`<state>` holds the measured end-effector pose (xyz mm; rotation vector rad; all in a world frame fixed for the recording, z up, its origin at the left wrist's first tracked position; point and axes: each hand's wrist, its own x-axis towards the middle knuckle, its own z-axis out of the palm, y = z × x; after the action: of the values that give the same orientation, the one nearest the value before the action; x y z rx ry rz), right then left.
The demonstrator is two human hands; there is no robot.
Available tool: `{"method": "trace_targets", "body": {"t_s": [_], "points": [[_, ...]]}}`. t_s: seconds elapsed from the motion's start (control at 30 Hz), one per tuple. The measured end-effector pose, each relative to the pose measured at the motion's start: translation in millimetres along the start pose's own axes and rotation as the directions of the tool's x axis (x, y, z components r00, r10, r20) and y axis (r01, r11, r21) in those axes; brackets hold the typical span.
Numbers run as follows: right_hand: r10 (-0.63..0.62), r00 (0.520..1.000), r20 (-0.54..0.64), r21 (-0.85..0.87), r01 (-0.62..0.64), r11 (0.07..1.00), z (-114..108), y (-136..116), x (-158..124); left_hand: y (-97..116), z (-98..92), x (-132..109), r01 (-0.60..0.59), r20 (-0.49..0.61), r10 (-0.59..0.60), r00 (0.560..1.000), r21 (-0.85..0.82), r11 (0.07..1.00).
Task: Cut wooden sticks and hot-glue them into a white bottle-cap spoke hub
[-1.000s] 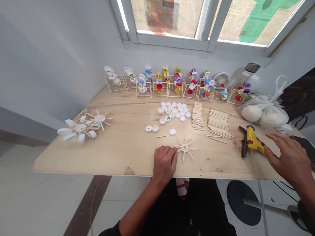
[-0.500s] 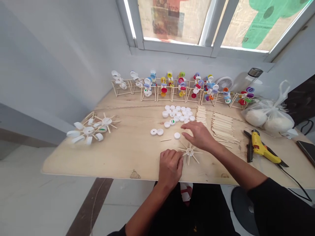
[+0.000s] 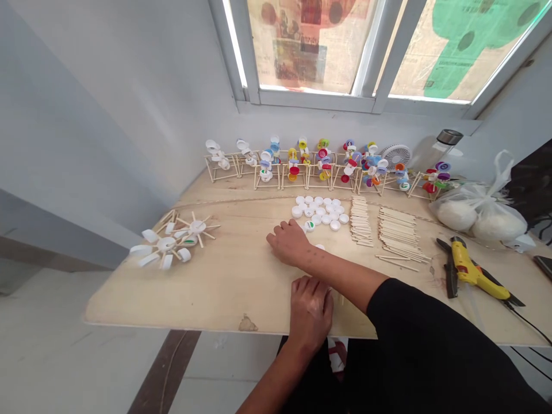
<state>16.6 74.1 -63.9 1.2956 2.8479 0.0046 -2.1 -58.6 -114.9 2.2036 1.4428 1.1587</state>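
Observation:
My right hand point(image 3: 288, 244) reaches across to the left over the wooden table point(image 3: 215, 287), fingers curled downward beside the white bottle caps point(image 3: 321, 211); what they touch is hidden. Closer to the table's front edge, my left hand point(image 3: 311, 307) rests with bent fingers, the fingertips partly behind my right forearm. The spoked stick wheel next to it is mostly covered by that forearm. A white cap with a green mark point(image 3: 309, 226) lies just right of my right hand. Two bundles of thin sticks point(image 3: 399, 233) lie farther right.
Two spoked wheels point(image 3: 166, 245) lie at the left. Stick frames with colourful cap wheels point(image 3: 294, 167) line the wall. At the right are a yellow glue gun point(image 3: 474, 273), a plastic bag with round white things point(image 3: 478, 215), a flask point(image 3: 448, 138) and a small fan point(image 3: 397, 156).
My right hand has moved left from above the stick wheel to beside the caps, and its forearm now covers the wheel. My left hand stays near the front edge. The view has shifted slightly.

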Motion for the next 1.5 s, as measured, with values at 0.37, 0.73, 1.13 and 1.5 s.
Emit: {"method": "trace_targets", "body": {"t_s": [0.37,0.73,1.13,1.5], "points": [[0.266,0.927,-0.264,0.644,-0.036,0.764,-57.7,53.2,-90.7,0.2,-3.0,2.8,0.020,0.090,-0.025,0.996,0.050,0.999],[0.593,0.763,-0.257,0.749,-0.231,0.621,1.6,42.5,-204.6,0.6,-2.5,4.6,0.009,0.103,-0.016,0.995,0.071,0.997],[0.384,0.798,-0.465,0.362,-0.224,0.905,26.7,27.9,-200.3,0.9,-2.0,5.7,0.019,0.128,-0.029,0.991,0.079,0.997],[0.378,0.821,-0.428,0.303,-0.263,0.916,30.1,24.7,-198.1,0.2,-1.3,5.8,0.019,0.122,-0.027,0.992,0.071,0.997]]}}
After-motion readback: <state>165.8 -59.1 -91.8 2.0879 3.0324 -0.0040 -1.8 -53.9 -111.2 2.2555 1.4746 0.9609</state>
